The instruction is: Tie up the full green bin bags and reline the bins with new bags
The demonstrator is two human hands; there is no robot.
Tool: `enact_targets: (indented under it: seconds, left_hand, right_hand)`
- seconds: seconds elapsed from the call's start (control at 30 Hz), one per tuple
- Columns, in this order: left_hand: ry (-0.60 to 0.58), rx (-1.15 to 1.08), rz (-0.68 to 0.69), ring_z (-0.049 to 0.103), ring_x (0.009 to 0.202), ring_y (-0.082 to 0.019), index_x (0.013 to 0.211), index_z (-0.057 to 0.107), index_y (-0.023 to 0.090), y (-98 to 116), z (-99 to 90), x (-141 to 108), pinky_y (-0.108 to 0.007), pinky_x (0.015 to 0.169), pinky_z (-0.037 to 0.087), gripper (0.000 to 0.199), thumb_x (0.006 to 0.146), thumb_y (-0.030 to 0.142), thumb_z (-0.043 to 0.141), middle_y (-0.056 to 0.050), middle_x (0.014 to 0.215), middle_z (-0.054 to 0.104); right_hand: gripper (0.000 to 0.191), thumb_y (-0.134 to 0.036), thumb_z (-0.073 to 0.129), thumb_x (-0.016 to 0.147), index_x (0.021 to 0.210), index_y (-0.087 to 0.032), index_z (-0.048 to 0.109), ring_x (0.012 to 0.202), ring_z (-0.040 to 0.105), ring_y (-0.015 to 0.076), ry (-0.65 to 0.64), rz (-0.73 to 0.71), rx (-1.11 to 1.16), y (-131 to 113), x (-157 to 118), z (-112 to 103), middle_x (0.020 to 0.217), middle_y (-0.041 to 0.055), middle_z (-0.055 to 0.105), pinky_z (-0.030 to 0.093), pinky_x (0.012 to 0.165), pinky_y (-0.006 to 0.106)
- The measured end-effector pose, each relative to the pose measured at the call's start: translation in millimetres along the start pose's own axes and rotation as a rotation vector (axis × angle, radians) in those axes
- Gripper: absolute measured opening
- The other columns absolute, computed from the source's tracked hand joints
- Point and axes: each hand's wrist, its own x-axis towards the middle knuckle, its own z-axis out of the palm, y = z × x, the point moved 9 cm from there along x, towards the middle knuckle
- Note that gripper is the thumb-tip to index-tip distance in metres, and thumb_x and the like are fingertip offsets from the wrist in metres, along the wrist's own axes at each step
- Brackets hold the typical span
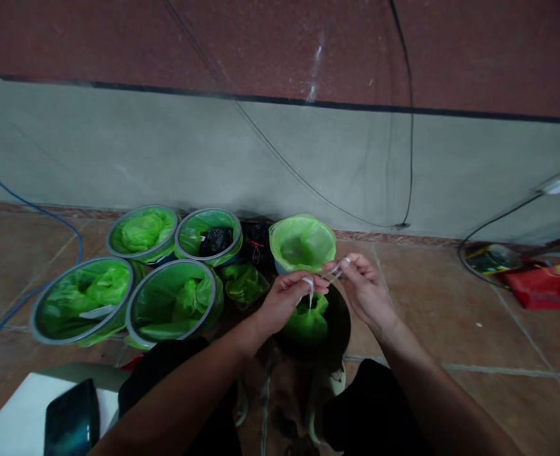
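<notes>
My left hand (287,297) pinches one end of a white drawstring (311,296), closed between thumb and fingers. Close by on the right, my right hand (364,286) is also closed, gripping another stretch of the same string. The string runs down to a gathered green garbage bag (308,328), which sits inside a dark round bin (341,339) between my feet. Just behind the hands stands a bin lined with a pale green bag (303,237). The bin's lower part is hidden by my arms and legs.
Several grey-rimmed bins with green liners, one a front bin (134,310), stand to the left. Beside them are a small green-lined basket (246,285) and a black bag (257,244). A phone (72,418) lies on a white box (18,411). A blue cable (33,204) crosses the floor.
</notes>
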Motion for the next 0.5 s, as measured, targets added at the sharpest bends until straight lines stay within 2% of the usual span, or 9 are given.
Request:
enact_targets:
  seconds: [0.1, 0.17, 0.2, 0.27, 0.33, 0.4, 0.47, 0.5]
  left_hand:
    - [0.024, -0.186, -0.074, 0.066, 0.073, -0.017, 0.085, 0.072, 0.014, 0.1, -0.8, 6.2, -0.034, 0.079, 0.052, 0.028, 0.077, 0.040, 0.071, -0.008, 0.083, 0.073]
    - [0.062, -0.212, -0.100, 0.060, 0.066, -0.014, 0.083, 0.073, 0.013, -2.9, -5.2, 10.3, -0.028, 0.069, 0.048, 0.024, 0.075, 0.035, 0.071, -0.006, 0.075, 0.070]
    - [0.081, -0.219, -0.102, 0.057, 0.062, -0.012, 0.083, 0.072, 0.012, -4.0, -7.8, 12.1, -0.026, 0.065, 0.045, 0.022, 0.074, 0.033, 0.071, -0.005, 0.072, 0.067]
    - [0.099, -0.233, -0.095, 0.047, 0.055, -0.008, 0.083, 0.073, 0.012, -5.0, -11.3, 15.1, -0.024, 0.060, 0.039, 0.021, 0.072, 0.029, 0.068, -0.002, 0.067, 0.063]
    - [0.098, -0.236, -0.083, 0.040, 0.052, -0.006, 0.085, 0.073, 0.012, -4.4, -12.6, 16.9, -0.023, 0.057, 0.035, 0.022, 0.070, 0.026, 0.065, 0.000, 0.064, 0.060]
    - [0.093, -0.227, -0.085, 0.037, 0.051, -0.006, 0.086, 0.072, 0.011, -4.6, -12.3, 17.7, -0.023, 0.056, 0.032, 0.024, 0.068, 0.025, 0.063, 0.001, 0.062, 0.058]
    - [0.096, -0.221, -0.105, 0.035, 0.051, -0.006, 0.087, 0.072, 0.011, -7.6, -12.2, 18.2, -0.022, 0.054, 0.029, 0.026, 0.067, 0.024, 0.060, 0.001, 0.063, 0.058]
    - [0.105, -0.218, -0.116, 0.036, 0.051, -0.006, 0.088, 0.072, 0.011, -10.4, -13.1, 18.8, -0.022, 0.054, 0.029, 0.028, 0.066, 0.024, 0.058, 0.000, 0.064, 0.059]
  right_hand:
    - [0.037, -0.052, 0.074, 0.075, 0.081, -0.024, 0.050, 0.051, 0.047, 0.0101, -0.020, 0.150, 0.081, 14.7, -2.5, 5.5, 0.061, -0.0061, 0.053, 0.041, 0.054, 0.024]
    - [0.037, -0.050, 0.076, 0.072, 0.085, -0.024, 0.054, 0.044, 0.033, 0.0071, -0.055, 0.236, 0.033, 27.6, -6.7, 11.1, 0.057, -0.0082, 0.048, 0.027, 0.044, 0.021]
    - [0.037, -0.048, 0.076, 0.072, 0.090, -0.024, 0.056, 0.044, 0.031, 0.0066, -0.101, 0.276, -0.004, 33.7, -9.9, 16.5, 0.059, -0.0082, 0.049, 0.023, 0.043, 0.021]
    - [0.038, -0.042, 0.075, 0.073, 0.103, -0.024, 0.059, 0.047, 0.034, 0.0069, -0.246, 0.330, -0.083, 43.4, -18.7, 32.6, 0.066, -0.0069, 0.054, 0.023, 0.044, 0.021]
    - [0.037, -0.034, 0.073, 0.073, 0.106, -0.024, 0.059, 0.052, 0.039, 0.0077, -0.420, 0.334, -0.138, 48.9, -28.9, 51.8, 0.071, -0.0062, 0.056, 0.028, 0.048, 0.021]
    - [0.026, -0.029, 0.071, 0.073, 0.096, -0.022, 0.061, 0.055, 0.042, 0.0085, -0.568, 0.307, -0.187, 53.6, -38.0, 68.1, 0.068, -0.0064, 0.053, 0.032, 0.053, 0.021]
    - [0.013, -0.031, 0.067, 0.078, 0.080, -0.020, 0.060, 0.057, 0.043, 0.0092, -0.661, 0.280, -0.257, 60.3, -43.8, 77.8, 0.063, -0.0053, 0.051, 0.034, 0.055, 0.022]
    - [0.019, -0.034, 0.064, 0.082, 0.072, -0.019, 0.059, 0.057, 0.043, 0.0093, -0.682, 0.273, -0.296, 64.2, -45.1, 80.0, 0.061, -0.0042, 0.051, 0.034, 0.056, 0.023]
